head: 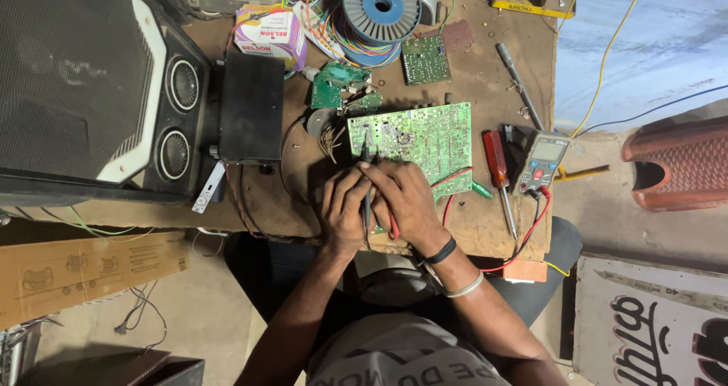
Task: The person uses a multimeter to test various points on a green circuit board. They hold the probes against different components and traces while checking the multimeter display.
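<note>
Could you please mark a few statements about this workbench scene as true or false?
1. Both hands rest at the near edge of the large green circuit board. True.
2. The left hand holds a black probe whose tip touches the board. True.
3. The multimeter lies to the left of the board. False: it lies to the right, past the red-handled screwdriver.
4. The right hand is lifting the screwdriver. False: the screwdriver lies untouched on the bench; the right hand is over the board with a red probe.
5. A spool of wire sits at the far side of the bench. True.
6. The black speaker stands on the right. False: it is on the left.
</note>
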